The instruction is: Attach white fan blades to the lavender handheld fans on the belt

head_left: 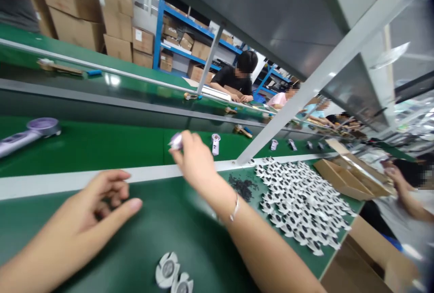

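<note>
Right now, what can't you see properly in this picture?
All in the head view:
- The pale purple piece is blurred and mostly covered by the right hand gripping it.
- The left hand is curled, hiding its palm.
- The small dark pile is too small to identify.
- The white discs are cut off by the bottom edge.

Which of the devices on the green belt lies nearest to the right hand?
The white one just beside the right hand; the purple device lies far left, the others far right.
</note>
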The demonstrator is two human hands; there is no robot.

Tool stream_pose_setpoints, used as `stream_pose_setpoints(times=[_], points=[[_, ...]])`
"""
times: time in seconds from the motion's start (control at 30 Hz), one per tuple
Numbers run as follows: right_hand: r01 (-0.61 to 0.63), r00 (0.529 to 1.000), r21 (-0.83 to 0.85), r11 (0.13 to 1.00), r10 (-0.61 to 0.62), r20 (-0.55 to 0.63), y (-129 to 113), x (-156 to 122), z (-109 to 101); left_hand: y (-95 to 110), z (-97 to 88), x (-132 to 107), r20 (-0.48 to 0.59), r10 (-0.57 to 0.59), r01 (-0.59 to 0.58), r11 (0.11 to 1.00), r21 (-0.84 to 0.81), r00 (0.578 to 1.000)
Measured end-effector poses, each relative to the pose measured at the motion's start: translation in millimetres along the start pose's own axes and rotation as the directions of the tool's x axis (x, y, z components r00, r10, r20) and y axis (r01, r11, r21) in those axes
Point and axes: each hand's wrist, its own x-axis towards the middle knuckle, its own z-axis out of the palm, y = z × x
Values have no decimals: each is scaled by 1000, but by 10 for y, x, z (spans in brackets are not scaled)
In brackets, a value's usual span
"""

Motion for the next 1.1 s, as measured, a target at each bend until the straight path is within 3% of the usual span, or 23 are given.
stream_pose_setpoints(times=[0.07, 0.1, 0.17, 0.23, 0.27, 0.33, 0.43, 0.53, 0.6, 0.73, 0.87, 1.1], points=[[-62, 998, -22, 998, 62, 26, 62, 301, 164, 185, 43, -137, 148, 202, -229, 954, 195, 968], [-60, 996, -17, 998, 61, 61, 71, 432, 267, 264, 65, -202, 265, 302, -365, 900, 239, 916], [-30, 991, -4, 1000, 30, 132, 68, 625, 437, 385, 101, -307, 486, 433, -582, 786, 208, 759], [13, 986, 18, 1000, -16, 167, 96, 707, 482, 453, 122, -358, 638, 456, -683, 714, 154, 620], [33, 986, 33, 999, -38, 163, 143, 701, 444, 469, 128, -362, 683, 445, -700, 700, 138, 579], [61, 989, 62, 996, -69, 128, 321, 590, 266, 464, 131, -336, 721, 419, -697, 707, 122, 552], [70, 993, 90, 993, -77, 87, 761, 191, -102, 372, 110, -267, 693, 412, -659, 742, 121, 592], [50, 993, 91, 995, -59, 99, 1213, -394, -335, 228, 86, -226, 598, 424, -629, 756, 180, 680], [45, 992, 95, 994, -56, 112, 1419, -793, -356, 149, 95, -219, 531, 435, -621, 748, 237, 727], [47, 995, 118, 992, -56, 79, 1571, -1363, -222, 82, 184, -226, 482, 431, -605, 739, 297, 763], [62, 997, 136, 989, -69, 45, 1561, -1560, -98, 40, 262, -263, 412, 384, -530, 780, 334, 826], [161, 978, 101, 982, -173, 114, 1546, -1418, -59, -17, 262, -279, 367, 391, -512, 792, 332, 844]])
